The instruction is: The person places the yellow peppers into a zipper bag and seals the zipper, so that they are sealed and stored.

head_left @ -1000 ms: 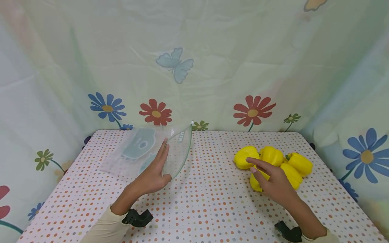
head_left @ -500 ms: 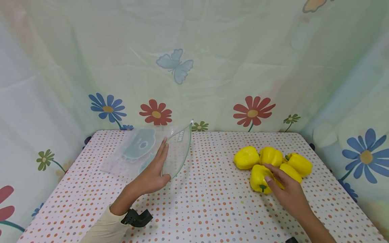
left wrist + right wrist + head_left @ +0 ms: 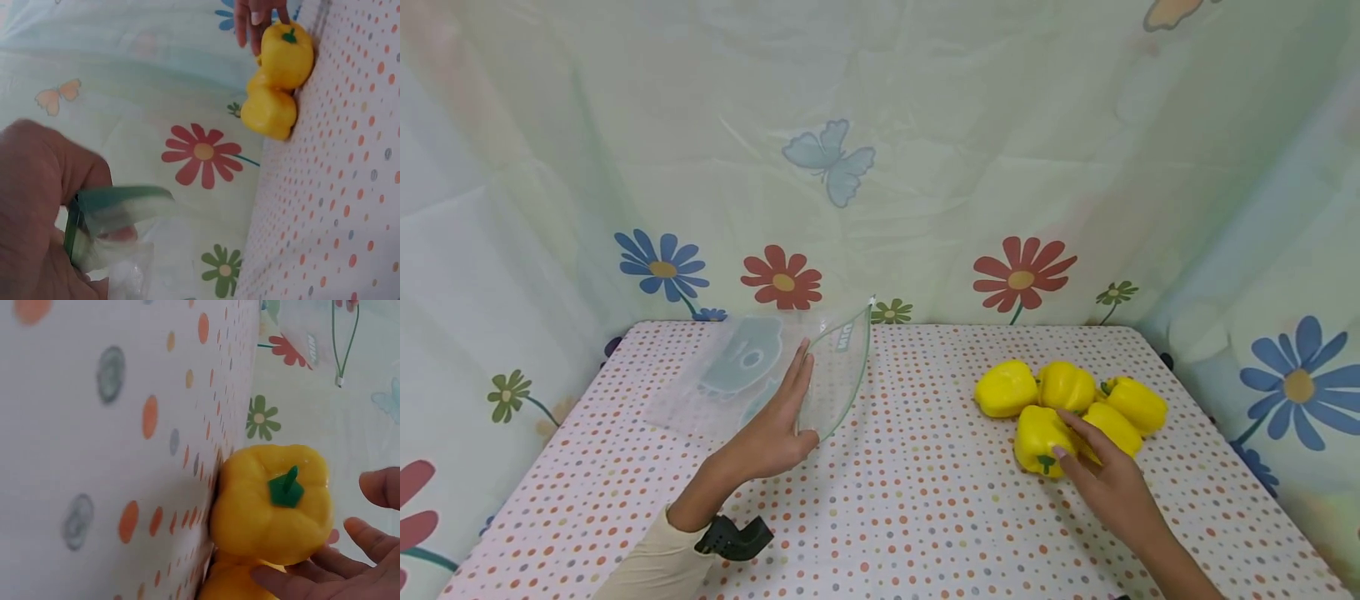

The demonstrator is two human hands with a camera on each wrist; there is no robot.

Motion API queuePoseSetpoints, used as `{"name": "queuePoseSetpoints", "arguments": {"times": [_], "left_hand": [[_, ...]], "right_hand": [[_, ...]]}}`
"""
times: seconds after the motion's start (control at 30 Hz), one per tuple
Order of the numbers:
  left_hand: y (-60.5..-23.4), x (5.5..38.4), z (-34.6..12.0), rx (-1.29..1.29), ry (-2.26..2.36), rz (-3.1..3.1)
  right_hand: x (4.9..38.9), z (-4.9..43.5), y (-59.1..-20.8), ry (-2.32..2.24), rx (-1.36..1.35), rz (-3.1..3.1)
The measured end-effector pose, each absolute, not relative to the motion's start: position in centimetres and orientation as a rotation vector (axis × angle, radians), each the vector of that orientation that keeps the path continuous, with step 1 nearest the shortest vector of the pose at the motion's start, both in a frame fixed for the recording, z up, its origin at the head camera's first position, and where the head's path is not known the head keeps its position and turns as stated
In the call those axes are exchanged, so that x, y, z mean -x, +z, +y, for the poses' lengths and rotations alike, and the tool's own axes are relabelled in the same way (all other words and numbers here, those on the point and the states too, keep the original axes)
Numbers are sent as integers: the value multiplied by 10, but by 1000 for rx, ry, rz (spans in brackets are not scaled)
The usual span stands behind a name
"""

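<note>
My left hand (image 3: 784,410) pinches the rim of a clear zip bag (image 3: 838,375) with a green seal and holds its mouth open toward the right. The left wrist view shows the left hand (image 3: 37,206) gripping the bag's green edge (image 3: 119,203). Several yellow bell peppers (image 3: 1067,385) lie in a cluster at the right. My right hand (image 3: 1101,479) reaches the nearest pepper (image 3: 1036,432), its fingertips against the pepper's side. In the right wrist view this pepper (image 3: 272,503) shows its green stem, with the fingers (image 3: 312,578) under it and the thumb held apart.
The table (image 3: 917,500) has a dotted cloth, and floral curtains close it in at the back and both sides. More flat plastic bags (image 3: 730,367) lie behind my left hand. Bare cloth spreads between the bag and the peppers.
My right hand drew back from the far peppers to the nearest one, which now shows its stem. The left hand and bag stayed still.
</note>
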State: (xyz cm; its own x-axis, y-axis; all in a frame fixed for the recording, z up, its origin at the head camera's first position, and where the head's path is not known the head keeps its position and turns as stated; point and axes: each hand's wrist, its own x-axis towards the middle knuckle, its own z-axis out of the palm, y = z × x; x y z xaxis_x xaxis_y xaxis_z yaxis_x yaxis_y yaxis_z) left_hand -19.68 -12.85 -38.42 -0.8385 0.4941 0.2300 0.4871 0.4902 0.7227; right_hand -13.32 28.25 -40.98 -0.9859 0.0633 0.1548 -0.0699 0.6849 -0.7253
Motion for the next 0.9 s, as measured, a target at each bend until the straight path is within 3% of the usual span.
{"name": "queuePoseSetpoints", "arguments": {"times": [0.47,0.9], "left_hand": [[-383,197,-129,-927,1293,2715],[-383,197,-130,-966,1254,2715]], "right_hand": [[147,284,-416,1237,-160,-2768],[166,279,-417,1219,-75,-2909]]}}
